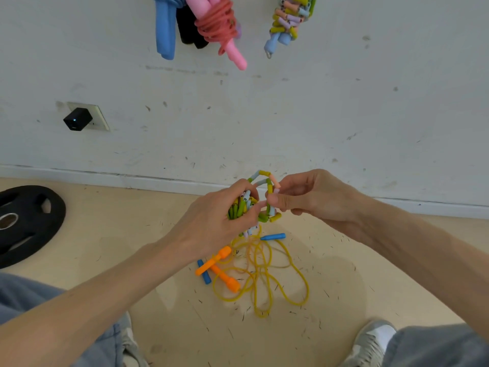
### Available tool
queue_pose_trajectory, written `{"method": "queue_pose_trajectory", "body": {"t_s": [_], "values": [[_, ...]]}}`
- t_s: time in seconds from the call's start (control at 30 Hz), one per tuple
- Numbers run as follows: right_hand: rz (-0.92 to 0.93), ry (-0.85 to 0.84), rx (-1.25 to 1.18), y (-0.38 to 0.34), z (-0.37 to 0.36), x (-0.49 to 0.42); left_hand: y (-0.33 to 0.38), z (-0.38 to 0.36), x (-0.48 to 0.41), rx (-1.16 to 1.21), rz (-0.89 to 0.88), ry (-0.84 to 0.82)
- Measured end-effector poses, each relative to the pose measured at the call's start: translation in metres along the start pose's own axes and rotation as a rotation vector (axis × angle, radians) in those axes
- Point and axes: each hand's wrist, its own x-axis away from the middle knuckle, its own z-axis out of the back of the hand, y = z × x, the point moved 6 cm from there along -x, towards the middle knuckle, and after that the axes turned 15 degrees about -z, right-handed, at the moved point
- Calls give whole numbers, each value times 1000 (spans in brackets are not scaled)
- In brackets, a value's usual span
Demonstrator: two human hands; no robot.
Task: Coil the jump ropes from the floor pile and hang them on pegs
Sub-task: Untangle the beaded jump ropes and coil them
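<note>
Holds the beaded rope [266, 181] in the air directly above the yellow rope [264, 274] lying loose on the floor, bundle's long axis roughly upright, one free loop arching over its top. Grips the gathered bundle in the left hand [219, 221], fingers curled round it, above the yellow rope's left part; pinches the free strand with the right hand [312, 200], above its right part, both hands equally near. Appears set for wrapping that strand round the bundle, then lifting toward the hung coils [217, 27] far above the yellow rope.
</note>
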Motion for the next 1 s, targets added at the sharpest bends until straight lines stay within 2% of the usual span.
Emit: {"method": "queue_pose_trajectory", "body": {"t_s": [0.2,0.33,0.47,0.57,0.67,0.73,0.87,1.0], "values": [[126,112,41,-2,-3,1,-5,-1,1,113,114,27],[132,85,201,-10,-3,0,-5,1,0,107,144,46],[133,65,283,-17,-2,3,-3,2,0,200,187,62],[194,149,268,-17,-7,6,-4,3,-2,207,205,63],[195,278,190,-9,-13,7,-5,2,-2,119,187,36],[128,317,50,-3,-13,6,-5,1,-2,72,167,30],[-17,259,-149,2,-14,5,-3,5,-5,-136,98,-17],[-64,241,-166,6,-14,2,0,7,-6,-326,11,41]]}}
